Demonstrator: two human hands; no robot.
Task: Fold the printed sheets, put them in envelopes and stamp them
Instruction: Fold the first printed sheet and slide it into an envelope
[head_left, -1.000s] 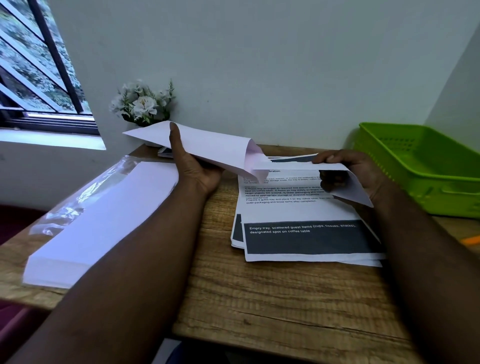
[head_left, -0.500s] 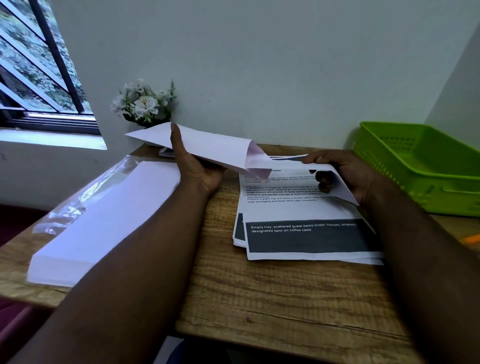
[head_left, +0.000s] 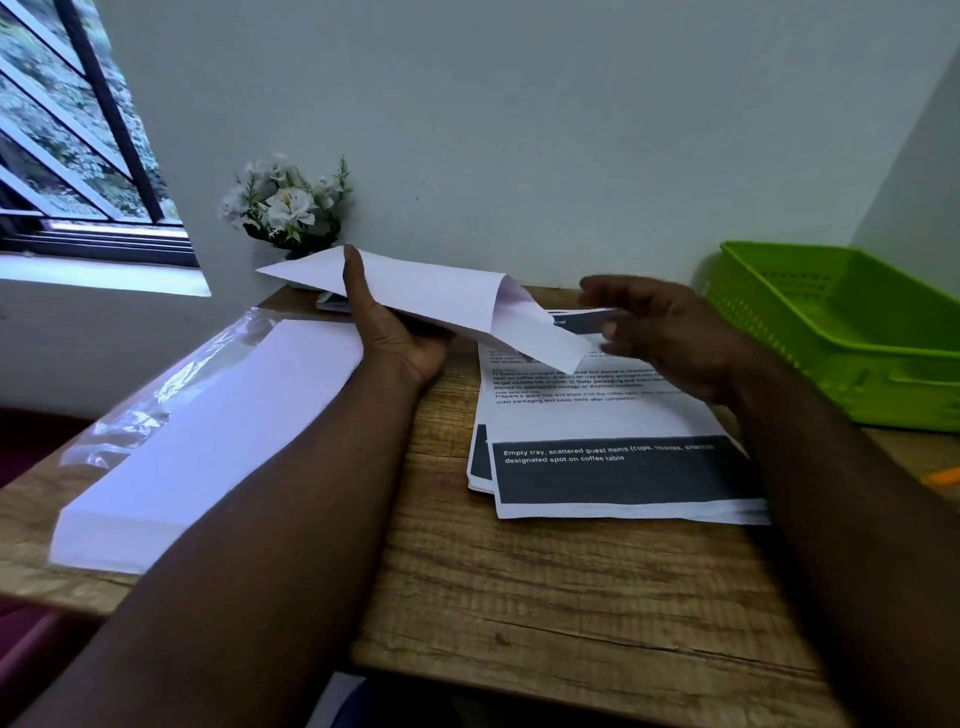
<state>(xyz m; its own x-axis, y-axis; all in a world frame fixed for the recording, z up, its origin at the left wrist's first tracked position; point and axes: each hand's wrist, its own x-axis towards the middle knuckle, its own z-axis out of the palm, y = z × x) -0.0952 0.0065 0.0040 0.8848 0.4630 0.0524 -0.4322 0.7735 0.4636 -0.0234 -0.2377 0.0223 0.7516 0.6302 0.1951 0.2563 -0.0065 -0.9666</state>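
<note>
My left hand (head_left: 387, 327) grips a long white envelope (head_left: 426, 291) above the table, thumb on top, its open flap (head_left: 545, 338) hanging down to the right. My right hand (head_left: 665, 332) hovers just right of the flap, blurred, fingers spread and holding nothing. Below both lies a stack of printed sheets (head_left: 613, 441) with dark bands on the wooden table (head_left: 519, 597). A thick stack of white envelopes (head_left: 208, 436) in torn clear wrap lies at the left.
A green plastic basket (head_left: 841, 322) stands at the right against the wall. A small pot of white flowers (head_left: 285, 205) sits at the back by the window. An orange object (head_left: 945, 475) shows at the right edge.
My right hand held a folded sheet at the envelope's mouth; now the sheet is out of sight and the hand is empty and drawn slightly back. The envelope stays held.
</note>
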